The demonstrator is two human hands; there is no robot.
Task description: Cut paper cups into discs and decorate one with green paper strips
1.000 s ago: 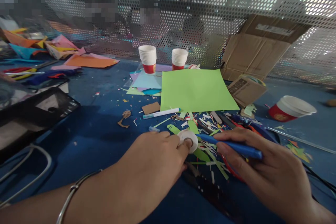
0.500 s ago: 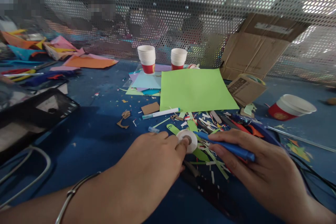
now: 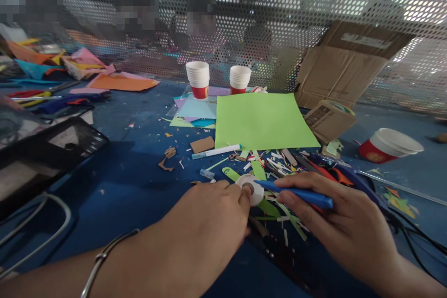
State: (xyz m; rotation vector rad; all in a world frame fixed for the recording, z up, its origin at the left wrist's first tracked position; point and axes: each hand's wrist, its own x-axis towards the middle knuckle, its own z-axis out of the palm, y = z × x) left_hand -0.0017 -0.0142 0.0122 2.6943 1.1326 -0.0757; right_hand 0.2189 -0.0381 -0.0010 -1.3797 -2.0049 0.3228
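Note:
My left hand (image 3: 206, 223) is closed round a small white disc (image 3: 257, 192), its thumb lying over the brownish middle. Most of the other left fingers are hidden behind the hand. Between the fingers of my right hand (image 3: 349, 223) is a blue marker (image 3: 303, 195), held slantwise. Its tip meets the upper part of the disc, or hovers just over it; I cannot tell which. Below and behind the disc, green paper strips (image 3: 258, 167) and other scraps lie on the blue table (image 3: 139, 163). A white marker with a teal end (image 3: 223, 150) rests beyond my left hand.
A light green sheet (image 3: 261, 121) lies ahead, with two stacks of paper cups (image 3: 198, 79) behind it. Cardboard boxes (image 3: 331, 121) and another paper cup (image 3: 391, 145) stand at right. On the left are a black case (image 3: 80, 144), a pale cable (image 3: 59, 205) and coloured paper (image 3: 122, 82).
The blue marker has moved left, bringing its tip from the disc's right edge to its upper part. My left hand keeps its hold on the disc. The view has shifted slightly.

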